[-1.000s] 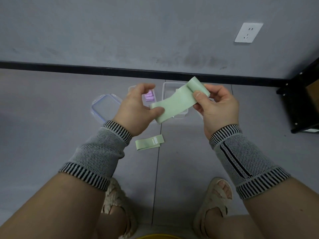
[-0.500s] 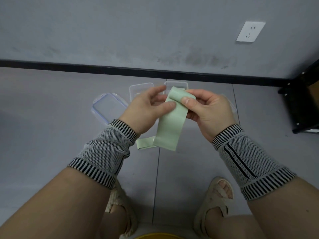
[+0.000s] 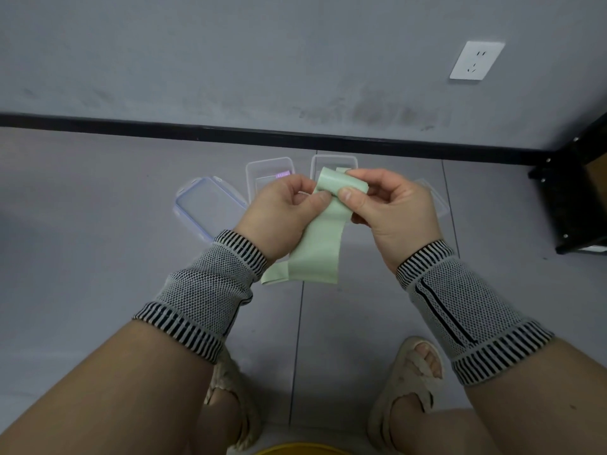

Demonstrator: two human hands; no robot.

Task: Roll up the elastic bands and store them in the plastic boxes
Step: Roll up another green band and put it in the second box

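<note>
The left hand (image 3: pixel 279 215) pinches the top of a pale green flat elastic band (image 3: pixel 323 238) between thumb and curled fingers, and the right hand (image 3: pixel 387 208) pinches the same top end from the other side, thumb pressed on the folded-over edge. That upper end is curled over into the start of a roll, while the rest of the band hangs straight down from the two hands, its long axis running from the hands toward the person, lower edge free above the grey tiled floor (image 3: pixel 98 224).

Just behind the band's lower edge, a second pale green band (image 3: pixel 274 275) lies flat on the floor, mostly hidden. Beyond the held band, toward the wall, stand two clear plastic boxes: one (image 3: pixel 262 169) up and left of the band with a purple roll (image 3: pixel 283 174) inside, the other (image 3: pixel 331 160) directly behind its top. Left of the band lies a clear lid with bluish clips (image 3: pixel 207 208). Striped grey knit sleeves (image 3: pixel 210 284) cover both wrists.
</note>
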